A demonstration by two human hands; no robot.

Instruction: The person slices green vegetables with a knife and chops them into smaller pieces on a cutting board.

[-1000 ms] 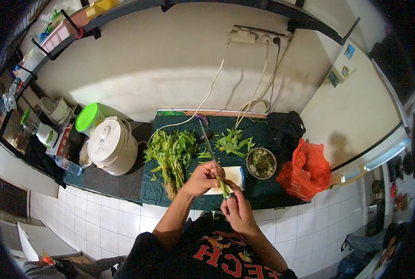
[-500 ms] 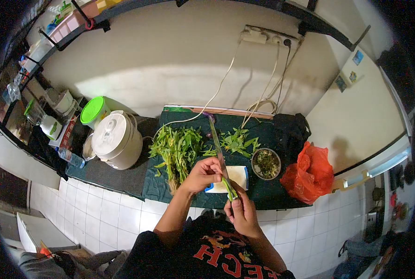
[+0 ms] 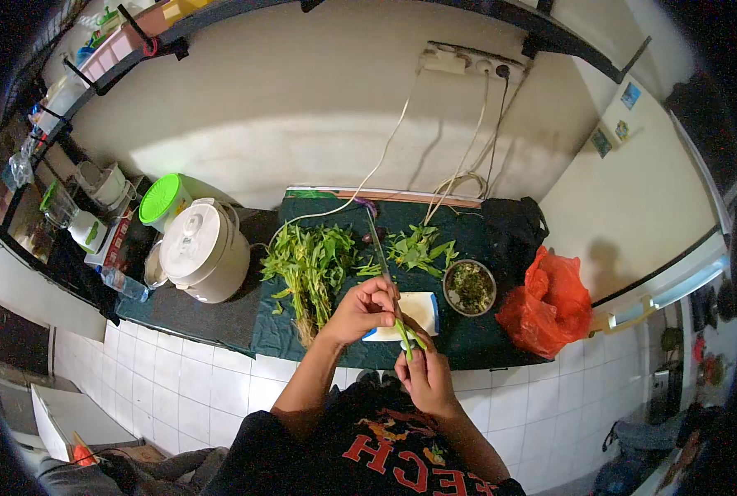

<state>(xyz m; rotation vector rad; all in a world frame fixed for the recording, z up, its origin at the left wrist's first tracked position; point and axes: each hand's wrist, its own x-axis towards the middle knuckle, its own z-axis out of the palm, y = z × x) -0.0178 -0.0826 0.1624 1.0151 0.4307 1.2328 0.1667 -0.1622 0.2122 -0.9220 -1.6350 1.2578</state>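
Near side: green stem between L hand & R hand, hands close together.
R fingers curled tight on knife, handle mostly hidden, blade pointing far; L thumb + fingers pinching stem. Beyond: white board. To R: red bag, contents unclear; bowl w/ chopped greens. Far L: cooker, lid on; green-lidded tub.

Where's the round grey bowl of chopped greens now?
In the head view, the round grey bowl of chopped greens sits right of centre on the dark green cloth, between the white, blue-edged board and the red plastic bag.
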